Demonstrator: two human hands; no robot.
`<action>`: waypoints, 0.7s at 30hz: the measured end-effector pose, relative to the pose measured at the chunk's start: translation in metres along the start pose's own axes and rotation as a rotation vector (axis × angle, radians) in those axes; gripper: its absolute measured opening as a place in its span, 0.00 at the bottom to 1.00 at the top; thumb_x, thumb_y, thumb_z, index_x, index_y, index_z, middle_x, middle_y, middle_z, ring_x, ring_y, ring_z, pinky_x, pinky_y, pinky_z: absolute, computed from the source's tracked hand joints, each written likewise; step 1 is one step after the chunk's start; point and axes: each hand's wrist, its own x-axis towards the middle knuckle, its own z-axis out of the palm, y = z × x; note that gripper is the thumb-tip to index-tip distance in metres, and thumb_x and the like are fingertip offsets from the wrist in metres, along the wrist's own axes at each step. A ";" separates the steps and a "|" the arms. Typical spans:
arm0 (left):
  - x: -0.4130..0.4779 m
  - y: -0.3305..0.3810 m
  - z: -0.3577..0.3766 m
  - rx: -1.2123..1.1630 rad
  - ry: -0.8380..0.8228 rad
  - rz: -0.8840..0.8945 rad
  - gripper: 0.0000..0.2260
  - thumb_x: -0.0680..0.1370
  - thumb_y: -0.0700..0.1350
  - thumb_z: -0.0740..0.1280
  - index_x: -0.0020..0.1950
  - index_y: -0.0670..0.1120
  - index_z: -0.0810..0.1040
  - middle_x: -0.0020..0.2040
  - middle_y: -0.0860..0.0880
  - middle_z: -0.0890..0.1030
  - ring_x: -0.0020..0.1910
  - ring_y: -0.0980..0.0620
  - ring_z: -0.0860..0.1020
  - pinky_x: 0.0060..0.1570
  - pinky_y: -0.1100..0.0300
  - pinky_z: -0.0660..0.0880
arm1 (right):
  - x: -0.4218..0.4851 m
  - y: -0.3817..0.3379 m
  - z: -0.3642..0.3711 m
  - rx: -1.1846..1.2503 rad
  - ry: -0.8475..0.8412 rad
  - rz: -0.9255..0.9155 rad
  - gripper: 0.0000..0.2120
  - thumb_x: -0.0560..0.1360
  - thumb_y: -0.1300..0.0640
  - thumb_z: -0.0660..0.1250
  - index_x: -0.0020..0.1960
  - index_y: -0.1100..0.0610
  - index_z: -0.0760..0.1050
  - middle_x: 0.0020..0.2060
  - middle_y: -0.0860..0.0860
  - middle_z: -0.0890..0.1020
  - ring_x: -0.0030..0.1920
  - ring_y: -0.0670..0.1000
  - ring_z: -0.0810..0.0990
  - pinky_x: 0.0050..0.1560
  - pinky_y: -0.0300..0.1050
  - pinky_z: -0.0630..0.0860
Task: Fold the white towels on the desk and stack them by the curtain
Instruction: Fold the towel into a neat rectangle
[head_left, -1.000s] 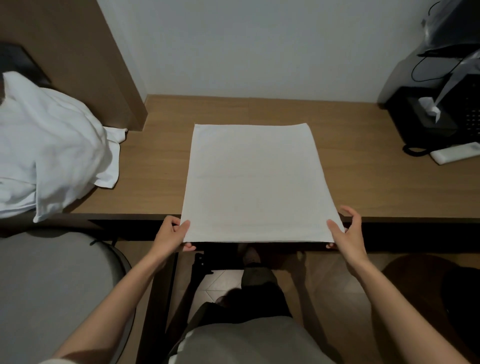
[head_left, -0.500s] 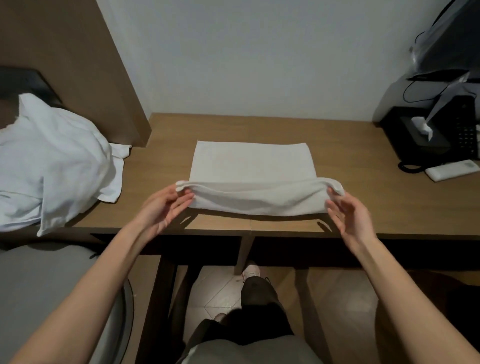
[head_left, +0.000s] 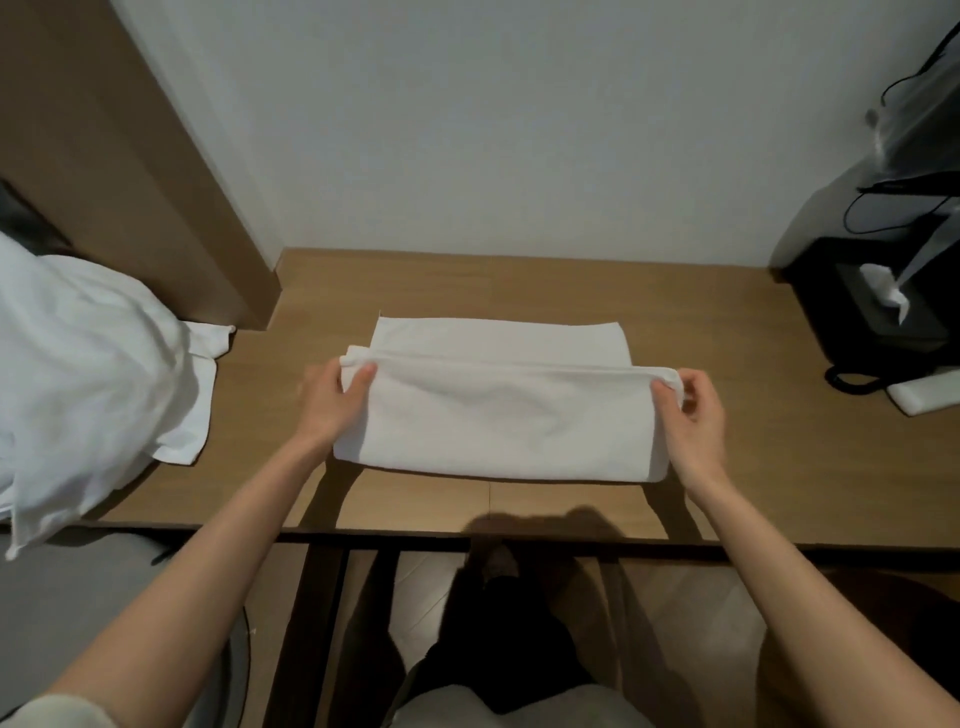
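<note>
A white towel (head_left: 498, 415) lies on the wooden desk (head_left: 727, 338), its near half turned over toward the back wall so a strip of the lower layer still shows behind the fold. My left hand (head_left: 332, 400) pinches the folded-over left corner, thumb on top. At the other end my right hand (head_left: 693, 415) pinches the right corner. Both corners are held a little above the lower layer.
A heap of white cloth (head_left: 88, 384) covers the desk's left end beside a brown panel (head_left: 130, 156). At the right stand a black tissue box (head_left: 883, 306), a black phone with a cord and a white remote (head_left: 924, 397). A grey chair (head_left: 78, 613) sits lower left.
Both hands lifted the towel's near edge off the desk front and carried it away from me over the far half. The towel went from flat to nearly folded in two.
</note>
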 end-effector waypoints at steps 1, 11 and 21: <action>0.007 0.003 0.002 -0.010 -0.001 0.004 0.13 0.80 0.56 0.61 0.54 0.48 0.73 0.50 0.52 0.73 0.48 0.53 0.73 0.46 0.57 0.72 | 0.006 -0.002 0.003 0.021 -0.012 -0.008 0.03 0.78 0.51 0.64 0.47 0.47 0.69 0.45 0.44 0.76 0.46 0.45 0.76 0.43 0.42 0.72; 0.071 0.017 0.029 0.021 -0.005 -0.038 0.12 0.82 0.55 0.56 0.52 0.47 0.69 0.42 0.54 0.71 0.40 0.57 0.70 0.36 0.62 0.65 | 0.092 -0.006 0.045 0.048 -0.074 0.083 0.05 0.80 0.53 0.60 0.51 0.55 0.70 0.43 0.49 0.75 0.43 0.48 0.73 0.43 0.43 0.70; 0.100 0.018 0.056 0.198 0.088 -0.105 0.22 0.83 0.55 0.51 0.71 0.42 0.66 0.66 0.42 0.73 0.65 0.41 0.71 0.64 0.46 0.66 | 0.134 0.005 0.075 -0.430 -0.084 0.118 0.10 0.81 0.52 0.53 0.53 0.56 0.70 0.40 0.52 0.73 0.38 0.53 0.70 0.39 0.44 0.63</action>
